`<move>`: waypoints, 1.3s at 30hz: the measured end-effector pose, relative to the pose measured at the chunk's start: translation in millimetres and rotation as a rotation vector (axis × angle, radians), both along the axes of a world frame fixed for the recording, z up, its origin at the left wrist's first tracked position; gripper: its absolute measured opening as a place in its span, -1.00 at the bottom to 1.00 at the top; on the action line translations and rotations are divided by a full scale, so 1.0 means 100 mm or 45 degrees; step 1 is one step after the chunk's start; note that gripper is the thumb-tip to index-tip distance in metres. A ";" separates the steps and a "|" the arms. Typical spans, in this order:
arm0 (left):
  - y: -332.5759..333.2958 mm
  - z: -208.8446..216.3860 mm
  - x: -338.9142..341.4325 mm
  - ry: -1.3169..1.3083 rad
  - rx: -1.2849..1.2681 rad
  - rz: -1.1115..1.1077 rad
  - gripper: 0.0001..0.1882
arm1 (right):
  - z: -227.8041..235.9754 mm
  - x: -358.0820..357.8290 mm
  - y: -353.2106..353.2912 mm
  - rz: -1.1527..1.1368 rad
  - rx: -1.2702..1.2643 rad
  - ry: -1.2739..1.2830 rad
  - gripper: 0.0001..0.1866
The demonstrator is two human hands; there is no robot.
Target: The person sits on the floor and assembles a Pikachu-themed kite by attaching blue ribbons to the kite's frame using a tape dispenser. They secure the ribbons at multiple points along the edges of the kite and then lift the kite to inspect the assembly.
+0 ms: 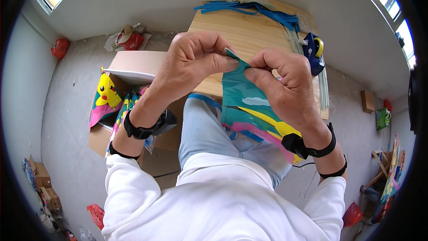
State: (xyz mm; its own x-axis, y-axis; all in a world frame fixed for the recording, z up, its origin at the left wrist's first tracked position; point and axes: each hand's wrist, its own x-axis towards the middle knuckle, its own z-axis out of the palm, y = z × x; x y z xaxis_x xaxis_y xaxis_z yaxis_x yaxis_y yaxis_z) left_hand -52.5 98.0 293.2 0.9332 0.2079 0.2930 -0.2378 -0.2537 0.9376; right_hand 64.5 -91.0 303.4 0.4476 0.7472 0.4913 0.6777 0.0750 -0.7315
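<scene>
A thin, glossy printed sheet [240, 90], teal with yellow and pink parts, hangs in front of me above my lap. My left hand [195, 58] is closed, pinching the sheet's upper left corner between thumb and fingers. Close beside it, my right hand [285, 80] pinches the top edge, and the fabric looks folded or gathered between the two grips. The sheet's lower right part passes behind my right hand and wrist. Each wrist carries a black strapped device.
Ahead is a wooden table [214, 29] with blue strips [249, 8], bundled pale rods [324, 91] and a dark blue tape dispenser [314, 53] with a yellow ring. On my left stands an open cardboard box [138, 58] with colourful printed pieces, one a yellow cartoon figure [108, 90].
</scene>
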 end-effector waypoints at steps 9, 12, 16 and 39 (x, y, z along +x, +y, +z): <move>-0.01 0.05 0.00 -0.086 -0.179 0.014 -0.84 | -0.02 0.06 -0.02 -0.007 -0.043 0.058 -0.96; 0.07 0.04 0.04 -0.062 -0.007 -0.035 -0.87 | -0.05 0.05 -0.02 -0.001 -0.034 0.033 -0.96; 0.11 0.02 0.06 -0.057 0.056 -0.052 -0.90 | -0.04 0.05 -0.02 0.057 -0.033 0.086 -0.96; 0.67 0.63 -0.38 -0.114 1.288 0.367 -0.94 | -0.65 0.91 -1.19 -0.043 -0.768 0.060 -0.70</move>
